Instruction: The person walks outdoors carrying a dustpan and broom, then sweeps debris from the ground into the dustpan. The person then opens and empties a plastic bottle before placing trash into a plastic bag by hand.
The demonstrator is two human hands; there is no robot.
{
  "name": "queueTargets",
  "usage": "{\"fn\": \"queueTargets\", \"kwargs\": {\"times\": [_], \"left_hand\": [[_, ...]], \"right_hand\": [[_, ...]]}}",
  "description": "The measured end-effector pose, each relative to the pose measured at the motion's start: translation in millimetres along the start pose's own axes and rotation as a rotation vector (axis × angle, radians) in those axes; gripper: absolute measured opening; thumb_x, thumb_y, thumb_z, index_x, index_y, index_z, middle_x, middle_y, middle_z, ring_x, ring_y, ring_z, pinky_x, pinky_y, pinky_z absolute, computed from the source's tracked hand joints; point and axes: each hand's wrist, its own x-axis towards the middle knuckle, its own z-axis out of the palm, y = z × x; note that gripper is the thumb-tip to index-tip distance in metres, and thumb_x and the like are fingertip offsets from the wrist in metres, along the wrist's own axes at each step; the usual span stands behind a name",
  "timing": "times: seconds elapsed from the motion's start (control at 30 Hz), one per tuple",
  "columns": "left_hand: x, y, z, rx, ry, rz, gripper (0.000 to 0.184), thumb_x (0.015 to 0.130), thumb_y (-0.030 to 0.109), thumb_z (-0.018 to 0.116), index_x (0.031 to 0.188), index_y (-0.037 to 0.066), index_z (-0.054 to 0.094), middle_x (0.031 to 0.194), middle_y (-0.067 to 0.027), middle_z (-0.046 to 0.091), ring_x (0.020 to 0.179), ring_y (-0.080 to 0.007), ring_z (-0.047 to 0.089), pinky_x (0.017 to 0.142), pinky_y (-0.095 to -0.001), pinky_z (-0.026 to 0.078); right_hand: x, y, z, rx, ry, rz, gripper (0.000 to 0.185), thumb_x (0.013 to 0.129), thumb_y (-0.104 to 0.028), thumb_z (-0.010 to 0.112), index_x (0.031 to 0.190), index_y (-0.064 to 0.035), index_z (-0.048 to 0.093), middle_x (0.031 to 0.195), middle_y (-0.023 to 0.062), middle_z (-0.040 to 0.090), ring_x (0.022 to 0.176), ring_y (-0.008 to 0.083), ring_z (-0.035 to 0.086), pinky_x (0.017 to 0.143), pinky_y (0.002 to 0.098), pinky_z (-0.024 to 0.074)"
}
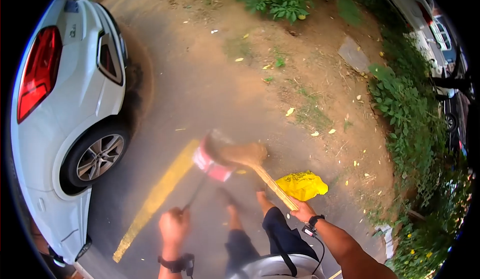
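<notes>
Head view: the left hand (174, 227) is closed on the thin handle of the dustpan (214, 166), which lies ahead and inward, nearer this hand. The right hand (303, 211) grips the broom (274, 185), its long axis slanting forward-left to the dustpan; contact is blurred. Both hands are extended. A yellow bag (304, 185) lies just ahead of the right.

Daylight was soft and even, with darker shade beneath the white car (75, 96). Motion blur smeared the red-and-white dustpan (212, 165), the broom head (247, 153) and the left hand (174, 226). Fisheye distortion bowed the car; black vignetting closed the corners.
</notes>
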Motion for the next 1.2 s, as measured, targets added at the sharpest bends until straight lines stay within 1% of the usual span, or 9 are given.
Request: {"fn": "queueTargets", "kwargs": {"times": [0.17,0.37,0.4,0.47,0.57,0.67,1.0,1.07,1.2], "left_hand": [[-13.0,-2.8,-7.1,0.062,-0.055,0.114,0.028,0.081,0.027,0.066,0.075,0.000,0.068,0.065,-0.0201,0.063,0.061,-0.0392,0.064,0.056,-0.0436,0.051],[-0.6,44.0,-21.1,0.266,-0.165,0.155,0.028,0.082,0.030,0.064,0.078,0.002,0.068,0.072,-0.0235,0.065,0.068,-0.0419,0.064,0.062,-0.0472,0.052],[4.3,47.7,-18.8,0.293,-0.160,0.182,0.029,0.083,0.030,0.063,0.077,0.002,0.068,0.072,-0.0230,0.065,0.068,-0.0420,0.064,0.061,-0.0476,0.052],[14.6,53.6,-16.4,0.344,-0.150,0.235,0.029,0.084,0.031,0.062,0.075,0.003,0.066,0.071,-0.0222,0.064,0.067,-0.0421,0.063,0.061,-0.0483,0.051],[19.2,56.4,-14.1,0.372,-0.121,0.332,0.027,0.080,0.024,0.067,0.070,0.000,0.064,0.064,-0.0218,0.059,0.063,-0.0427,0.060,0.059,-0.0471,0.049],[18.3,56.0,-13.3,0.366,-0.089,0.347,0.027,0.078,0.022,0.070,0.068,-0.002,0.062,0.061,-0.0224,0.057,0.061,-0.0437,0.058,0.059,-0.0469,0.047],[21.4,47.4,-17.1,0.387,-0.094,0.433,0.030,0.083,0.027,0.064,0.065,0.003,0.062,0.065,-0.0213,0.061,0.062,-0.0430,0.061,0.057,-0.0496,0.050],[22.5,46.3,-18.1,0.391,-0.084,0.456,0.030,0.083,0.027,0.064,0.065,0.003,0.062,0.065,-0.0214,0.061,0.062,-0.0431,0.060,0.057,-0.0493,0.050],[23.3,42.7,-21.1,0.364,-0.074,0.475,0.029,0.082,0.026,0.064,0.065,0.002,0.062,0.064,-0.0216,0.061,0.061,-0.0436,0.060,0.057,-0.0492,0.050]], "right_hand": [[-2.5,-2.7,-33.6,0.277,0.170,0.273,0.080,0.082,-0.005,0.068,0.154,-0.0197,0.036,0.072,0.0050,0.060,0.049,0.0136,0.054,0.043,0.0299,0.0448],[97.3,27.8,-77.7,0.364,0.483,0.294,0.059,0.076,-0.011,0.067,0.133,-0.0045,0.054,0.080,0.0151,0.066,0.070,0.0277,0.066,0.063,0.0383,0.0532],[111.1,27.0,-78.4,0.297,0.485,0.279,0.055,0.076,-0.013,0.066,0.130,-0.0048,0.056,0.084,0.0179,0.068,0.072,0.0296,0.067,0.066,0.0392,0.0533],[109.9,26.4,-55.2,0.226,0.460,0.293,0.056,0.079,-0.004,0.068,0.133,-0.0056,0.052,0.068,0.0037,0.058,0.052,0.0136,0.056,0.044,0.0318,0.0452],[30.9,13.6,-33.7,0.481,-0.048,0.228,0.068,0.079,-0.004,0.069,0.143,-0.0093,0.048,0.073,0.0034,0.060,0.054,0.0113,0.055,0.046,0.0300,0.0451],[-21.1,22.5,-14.8,0.518,-0.149,0.216,0.079,0.079,-0.005,0.070,0.152,-0.0149,0.040,0.080,0.0041,0.064,0.055,0.0107,0.055,0.048,0.0284,0.0464],[34.9,-15.4,-67.3,0.676,0.240,0.410,0.067,0.081,-0.010,0.068,0.145,-0.0142,0.049,0.083,0.0122,0.068,0.066,0.0192,0.065,0.055,0.0321,0.0521],[101.9,12.8,-65.1,0.428,0.425,0.289,0.062,0.078,-0.012,0.069,0.139,-0.0117,0.053,0.088,0.0197,0.069,0.075,0.0306,0.069,0.063,0.0389,0.0555],[129.7,28.4,-31.0,0.081,0.341,0.207,0.063,0.076,-0.011,0.070,0.136,-0.0061,0.053,0.081,0.0170,0.067,0.062,0.0211,0.065,0.058,0.0349,0.0527]]}}
